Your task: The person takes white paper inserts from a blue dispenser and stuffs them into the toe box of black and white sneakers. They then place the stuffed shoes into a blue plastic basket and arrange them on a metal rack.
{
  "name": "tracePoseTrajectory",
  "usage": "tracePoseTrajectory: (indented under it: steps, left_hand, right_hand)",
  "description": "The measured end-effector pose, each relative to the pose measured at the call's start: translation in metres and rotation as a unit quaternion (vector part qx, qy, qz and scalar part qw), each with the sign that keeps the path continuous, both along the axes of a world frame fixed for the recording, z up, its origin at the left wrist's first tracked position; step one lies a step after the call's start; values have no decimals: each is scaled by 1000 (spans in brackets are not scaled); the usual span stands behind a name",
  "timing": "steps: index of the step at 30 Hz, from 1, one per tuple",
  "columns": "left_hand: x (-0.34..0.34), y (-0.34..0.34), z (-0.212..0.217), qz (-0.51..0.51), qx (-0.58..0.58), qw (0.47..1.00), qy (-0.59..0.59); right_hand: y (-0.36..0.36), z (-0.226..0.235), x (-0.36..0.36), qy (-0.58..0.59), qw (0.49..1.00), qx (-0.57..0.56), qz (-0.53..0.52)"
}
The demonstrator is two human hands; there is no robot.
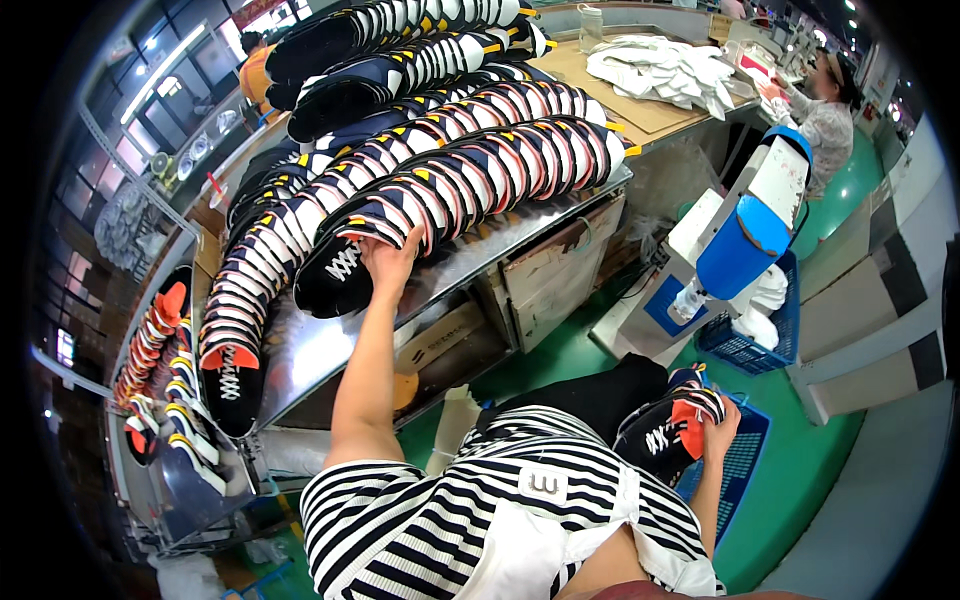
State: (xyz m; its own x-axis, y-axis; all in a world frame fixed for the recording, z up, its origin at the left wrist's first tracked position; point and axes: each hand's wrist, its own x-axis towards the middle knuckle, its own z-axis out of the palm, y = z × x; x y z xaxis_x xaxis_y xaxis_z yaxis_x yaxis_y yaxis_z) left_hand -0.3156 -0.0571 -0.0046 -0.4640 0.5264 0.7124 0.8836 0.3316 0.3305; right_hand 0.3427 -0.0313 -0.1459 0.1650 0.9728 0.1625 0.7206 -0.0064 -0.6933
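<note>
Long nested rows of shoe uppers [480,180], black with white, navy and coral parts, lie across a metal-topped table. At the near end of the front row, my left hand [388,262] is closed on the edge of a black shoe upper with white laces [335,278]; its fingertips are partly hidden. Low on the right, my right hand [718,430] grips a short stack of shoe uppers [660,435] with black fronts, white laces and coral linings. That stack is beside my lap, above a blue plastic basket [745,465].
More uppers [155,350] fill a side surface at the left. White cloth-like pieces [660,70] are heaped on the far tabletop. To the right stands a white and blue machine [740,235] beside another blue basket [755,345]. A co-worker [825,115] sits at the far right.
</note>
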Motion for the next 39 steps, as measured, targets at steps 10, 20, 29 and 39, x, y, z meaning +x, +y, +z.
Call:
tracePoseTrajectory:
  steps: [10,20,29,39]
  left_hand:
    - [224,-49,42,-467,-137,753,-443]
    - [333,82,-41,-423,-288,392,-765]
    - [294,116,-34,-384,-226,584,-678]
    - [342,174,-44,-481,-333,541,-604]
  right_hand:
    - [33,74,-78,361,931,42,-19]
    - [41,86,-171,484,871,-49,72]
    - [81,52,-152,422,903,-77,7]
    - [111,58,-149,537,840,-73,18]
